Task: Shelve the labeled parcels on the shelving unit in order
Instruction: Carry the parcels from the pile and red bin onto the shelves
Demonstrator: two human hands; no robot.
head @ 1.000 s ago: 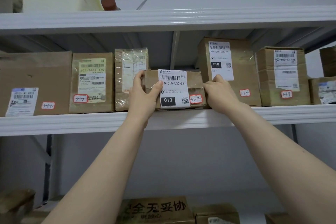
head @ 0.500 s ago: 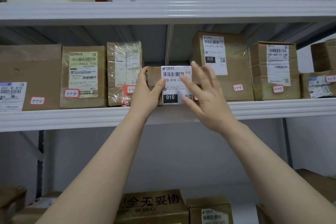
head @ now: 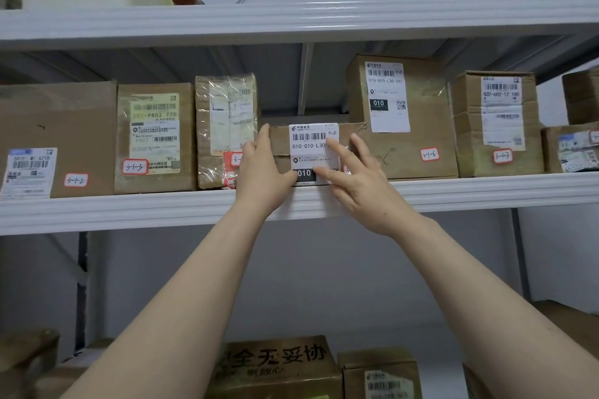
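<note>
Shelf lip (head: 129, 207) under parcel (head: 279, 143), open gap above; left fingers (head: 264, 136) grip left edge, right fingers (head: 337, 148) splayed on label (head: 309, 146)

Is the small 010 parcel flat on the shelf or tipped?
Flat: the small 010 parcel rests level on the shelf, its label upright and facing out.

White shelf (head: 129, 210) carries one row of brown parcels: 3-1-2 box (head: 58, 126), 3-1-3 box (head: 155, 146), taped parcel (head: 223, 113), low 010 box (head: 311, 142), 3-1-6 box (head: 424, 126), 3-1-7 box (head: 470, 139).

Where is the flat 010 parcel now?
Head view, centre: the flat parcel sits on the middle shelf, between the plastic-wrapped parcel and the tall 3-1-6 box.
</note>
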